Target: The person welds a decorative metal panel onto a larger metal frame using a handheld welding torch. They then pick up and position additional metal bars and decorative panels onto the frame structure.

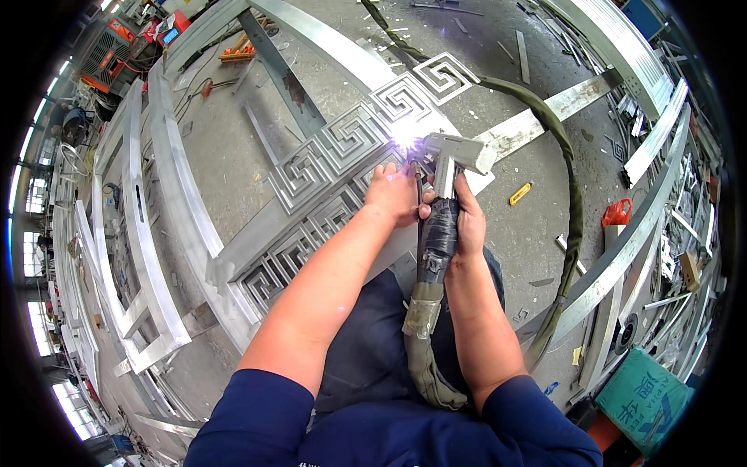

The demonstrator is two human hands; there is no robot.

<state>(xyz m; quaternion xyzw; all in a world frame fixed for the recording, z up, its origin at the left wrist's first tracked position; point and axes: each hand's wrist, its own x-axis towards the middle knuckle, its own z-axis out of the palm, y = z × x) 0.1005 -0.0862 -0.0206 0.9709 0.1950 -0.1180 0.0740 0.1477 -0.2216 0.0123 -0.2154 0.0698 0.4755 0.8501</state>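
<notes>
My right hand (468, 222) is wrapped round the handle of a welding torch (437, 241), bound in black tape, with an olive sleeve running down from it. A pale metal T-shaped piece (455, 152) stands at the torch's head. A bright white-violet arc (406, 138) glares at the tip and hides the joint there. Close below the arc, my left hand (393, 194) is closed beside the torch's thin neck; what its fingers hold is hidden. Grey metal fretwork in a square spiral pattern (334, 144) lies under the arc, along a flat metal bar (264, 229).
A dark green hose (572, 179) loops across the right side. On the floor lies a yellow utility knife (520, 194). Long metal frames (144, 226) stand at left. Curved bars (622, 249), scrap and a green bag (644, 398) are at right. A red machine (173, 29) stands far left.
</notes>
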